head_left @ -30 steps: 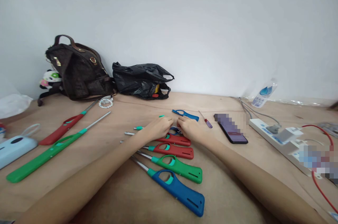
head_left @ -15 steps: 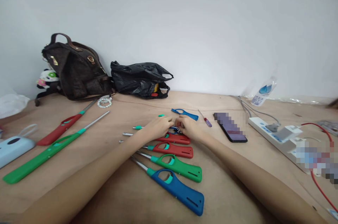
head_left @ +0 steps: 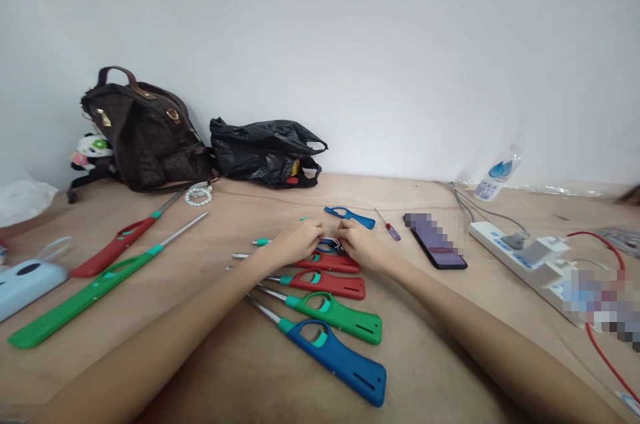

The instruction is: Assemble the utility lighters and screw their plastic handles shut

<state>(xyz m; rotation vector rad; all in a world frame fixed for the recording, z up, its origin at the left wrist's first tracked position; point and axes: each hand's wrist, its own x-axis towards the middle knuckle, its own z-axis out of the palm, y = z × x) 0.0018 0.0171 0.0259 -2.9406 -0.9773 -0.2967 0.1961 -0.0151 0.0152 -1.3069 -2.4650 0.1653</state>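
My left hand [head_left: 301,239] and my right hand [head_left: 359,243] meet over an opened blue gas lighter [head_left: 328,245], with dark and white wires showing in the gap. Both hands have their fingers closed in a pinch at its two sides. The fingertips and most of the lighter are hidden. Just nearer lie two red lighters [head_left: 330,285], one partly under my hands, then a green lighter [head_left: 345,319] and a blue lighter [head_left: 340,364], all with metal tubes pointing left. Beyond my hands rests a separate blue casing half [head_left: 353,217].
A screwdriver [head_left: 389,225], a phone [head_left: 437,244] and a power strip [head_left: 515,261] with cables are to the right. Leftward lie a longer red lighter [head_left: 120,241] and green lighter [head_left: 90,291]. A backpack [head_left: 145,131], black plastic bag [head_left: 265,151] and bottle [head_left: 500,174] line the wall.
My hands have drawn slightly apart, the left one a little leftward. More of the blue lighter and its wires shows between them.
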